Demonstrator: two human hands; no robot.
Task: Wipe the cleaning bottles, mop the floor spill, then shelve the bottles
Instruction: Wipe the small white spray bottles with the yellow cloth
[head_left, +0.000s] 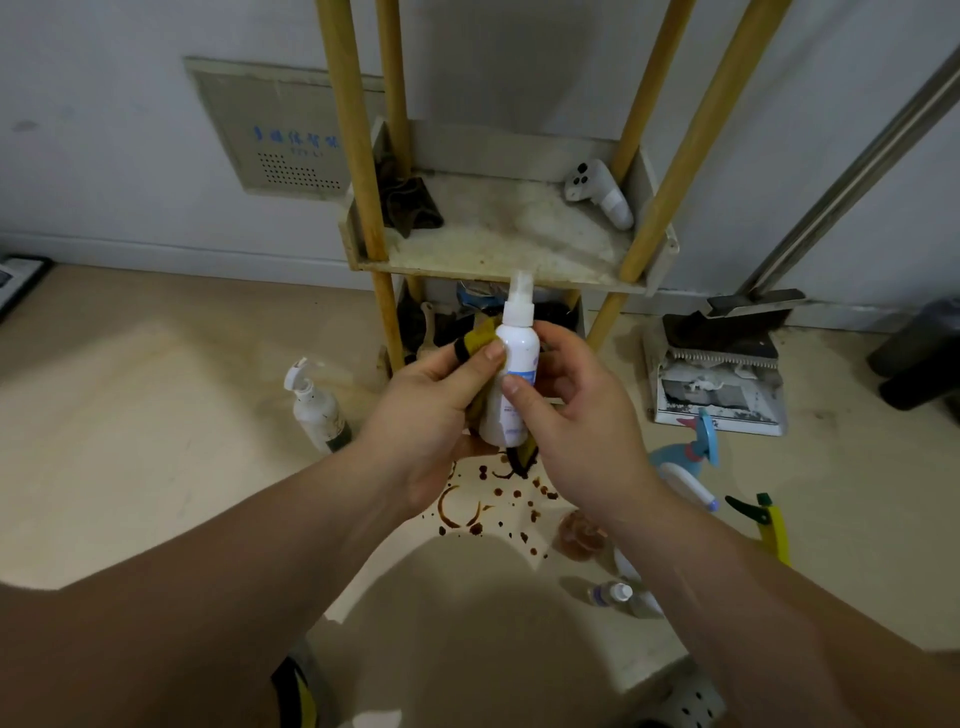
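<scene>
A small white spray bottle (511, 364) with a blue label stands upright between both hands above the floor. My left hand (436, 410) grips a yellow cloth (480, 338) wrapped against the bottle's left side. My right hand (571, 415) grips the bottle from the right, thumb on its label. A brown spill (483, 504) of rings and drops stains the floor right below. The wooden-post shelf (498, 234) stands just behind.
A white bottle (317, 410) stands on the floor at left. At right lie a blue trigger sprayer (685, 457), a yellow-green sprayer (769, 525), a small clear bottle (613, 592) and a dustpan (717, 379). A white bottle (602, 192) and a dark rag (410, 202) lie on the shelf.
</scene>
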